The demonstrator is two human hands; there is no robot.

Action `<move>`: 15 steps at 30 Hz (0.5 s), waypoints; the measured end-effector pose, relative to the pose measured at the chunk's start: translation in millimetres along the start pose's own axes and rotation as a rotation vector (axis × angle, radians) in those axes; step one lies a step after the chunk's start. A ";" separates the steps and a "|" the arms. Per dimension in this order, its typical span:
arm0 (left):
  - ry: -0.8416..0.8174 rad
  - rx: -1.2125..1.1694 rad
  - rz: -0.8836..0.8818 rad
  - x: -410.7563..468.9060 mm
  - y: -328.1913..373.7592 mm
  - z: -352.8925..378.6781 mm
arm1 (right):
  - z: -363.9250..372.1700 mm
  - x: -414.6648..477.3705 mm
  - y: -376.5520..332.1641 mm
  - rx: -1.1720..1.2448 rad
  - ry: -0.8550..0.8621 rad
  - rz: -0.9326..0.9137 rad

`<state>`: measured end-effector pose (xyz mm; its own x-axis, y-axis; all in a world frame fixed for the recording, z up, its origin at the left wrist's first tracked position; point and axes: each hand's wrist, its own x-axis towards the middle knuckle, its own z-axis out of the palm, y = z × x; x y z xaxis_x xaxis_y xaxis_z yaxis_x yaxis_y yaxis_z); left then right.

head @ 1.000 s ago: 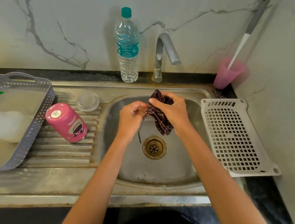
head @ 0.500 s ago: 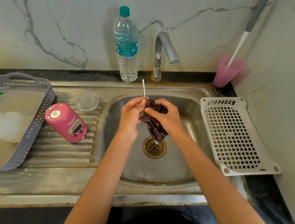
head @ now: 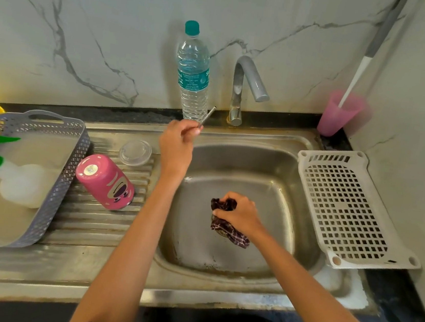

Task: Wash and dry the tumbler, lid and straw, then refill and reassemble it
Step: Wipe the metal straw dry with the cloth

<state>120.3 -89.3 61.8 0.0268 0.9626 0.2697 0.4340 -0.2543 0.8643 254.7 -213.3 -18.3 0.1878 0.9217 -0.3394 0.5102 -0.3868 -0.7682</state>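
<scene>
Pinching straw [head: 208, 115], left hand [head: 177, 140] raised; right hand [head: 239, 213] clutches cloth [head: 227, 224].

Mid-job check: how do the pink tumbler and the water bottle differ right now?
The tumbler is opaque pink with a cartoon face; the water bottle is clear with a teal label. The tumbler sits base-up on the ribbed drainboard; the bottle stands cap-up behind the sink. The tumbler is short and wide, the bottle tall and slim. Neither is being held.
</scene>
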 end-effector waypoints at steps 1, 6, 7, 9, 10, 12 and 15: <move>0.000 0.081 0.055 8.8 -6.7 -4.0 | -2.2 1.0 0.3 0.011 0.003 0.006; -0.014 0.397 0.221 50.6 -40.9 -12.5 | -11.1 12.0 -7.6 0.122 0.038 0.050; -0.032 0.452 0.222 58.7 -46.3 -12.6 | -12.3 14.8 -9.3 0.146 0.043 0.054; -0.075 0.575 0.194 72.0 -57.4 -11.5 | -14.5 18.9 -11.9 0.189 0.049 0.049; -0.094 0.631 0.172 77.3 -63.1 -10.4 | -16.0 19.9 -13.2 0.207 0.052 0.044; -0.142 0.725 0.123 85.4 -74.1 -7.9 | -18.2 21.9 -14.5 0.230 0.066 0.045; -0.228 0.843 0.071 93.5 -86.6 -5.4 | -22.2 23.8 -15.3 0.252 0.088 0.050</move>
<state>80.3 22.2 14.5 0.2195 0.9652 0.1420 0.9431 -0.2472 0.2224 270.0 -184.8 -2.6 0.2854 0.8962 -0.3398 0.2753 -0.4162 -0.8666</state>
